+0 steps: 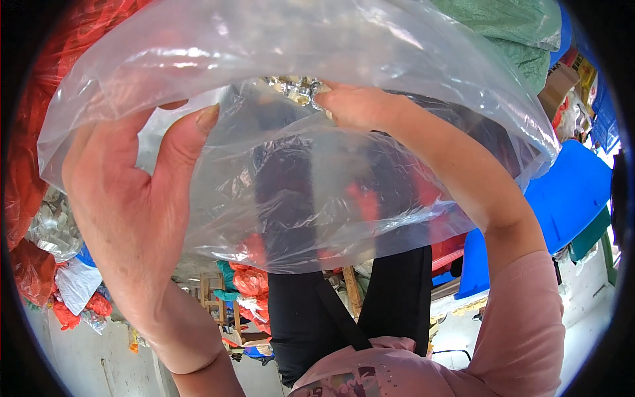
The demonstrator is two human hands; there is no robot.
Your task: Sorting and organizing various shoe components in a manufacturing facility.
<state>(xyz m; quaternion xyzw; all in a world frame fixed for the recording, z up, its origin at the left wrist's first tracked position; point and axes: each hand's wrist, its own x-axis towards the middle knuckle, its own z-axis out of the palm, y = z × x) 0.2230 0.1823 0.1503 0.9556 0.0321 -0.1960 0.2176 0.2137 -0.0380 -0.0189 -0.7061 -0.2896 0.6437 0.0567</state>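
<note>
A large clear plastic bag [284, 212] spreads wide in front of me, its mouth facing me. My left hand [126, 178] is at the left of that mouth. Its fingers reach up under the bag's upper edge and show dimly through the film, while the thumb stands apart from them with a gap between. Inside the mouth, my right hand [357, 106] has its fingers closed on crumpled silvery foil [294, 88]. Part of the foil and some of the right fingertips are hidden by the bag's upper edge.
Red plastic bags [26, 159] line the left side, beside a heap of clear crumpled plastic [56, 225]. A blue plastic chair-like piece [569, 192] stands at the right. Green sacking [509, 33] lies at the upper right. A wooden frame [215, 298] and red bags [251, 281] sit below.
</note>
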